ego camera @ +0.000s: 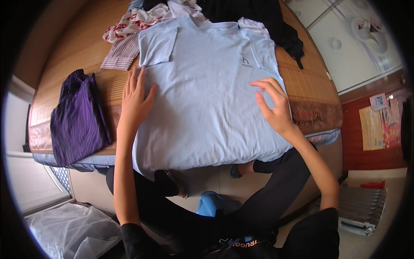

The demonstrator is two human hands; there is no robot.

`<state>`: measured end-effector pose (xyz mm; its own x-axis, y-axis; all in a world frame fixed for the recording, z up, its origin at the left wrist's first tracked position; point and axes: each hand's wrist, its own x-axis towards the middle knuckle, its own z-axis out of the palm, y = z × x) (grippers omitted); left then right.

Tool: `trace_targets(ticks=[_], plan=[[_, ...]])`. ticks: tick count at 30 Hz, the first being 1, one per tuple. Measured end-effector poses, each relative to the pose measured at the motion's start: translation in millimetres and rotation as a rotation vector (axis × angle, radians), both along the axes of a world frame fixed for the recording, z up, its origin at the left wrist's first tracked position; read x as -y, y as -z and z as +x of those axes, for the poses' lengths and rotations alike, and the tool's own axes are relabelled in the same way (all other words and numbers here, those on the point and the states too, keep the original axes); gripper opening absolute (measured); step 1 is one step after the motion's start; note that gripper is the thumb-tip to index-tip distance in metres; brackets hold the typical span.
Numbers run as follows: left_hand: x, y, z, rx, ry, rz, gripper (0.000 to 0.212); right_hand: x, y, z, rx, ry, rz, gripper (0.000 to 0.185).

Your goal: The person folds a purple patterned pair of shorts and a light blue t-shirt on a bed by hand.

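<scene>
A light blue short-sleeved T-shirt [207, 97] lies spread face up, its collar at the far side and its hem hanging over the near edge of the bed. A small dark print marks its chest, and fine wrinkles cross the lower half. My left hand [137, 92] rests at the shirt's left side, just below the left-lying sleeve [158, 45], with fingers stretched out and thumb apart. Over the right part of the shirt, my right hand [275, 103] is held with its fingers curved and apart from the thumb, gripping nothing. Whether it touches the cloth I cannot tell.
Folded purple-and-black striped clothing [81, 119] lies left on the bed mat [310, 81]. Beyond the shirt are a striped garment [121, 51], a red-and-white patterned one [132, 24] and black clothing [245, 13]. A blue plastic object [210, 202] stands on the floor between my legs.
</scene>
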<state>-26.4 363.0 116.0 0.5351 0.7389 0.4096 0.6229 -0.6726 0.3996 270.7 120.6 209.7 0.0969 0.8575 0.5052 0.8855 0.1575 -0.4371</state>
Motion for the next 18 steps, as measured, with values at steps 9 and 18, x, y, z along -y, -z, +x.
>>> trace_targets(ticks=[9, 18], plan=[[116, 3, -67, 0.018, -0.258, 0.159, 0.054, 182, 84, 32, -0.333, 0.538, 0.057, 0.028], [163, 13, -94, 0.122, -0.368, -0.043, 0.045, 231, 120, 5, -0.972, 0.661, -0.032, 0.034]])
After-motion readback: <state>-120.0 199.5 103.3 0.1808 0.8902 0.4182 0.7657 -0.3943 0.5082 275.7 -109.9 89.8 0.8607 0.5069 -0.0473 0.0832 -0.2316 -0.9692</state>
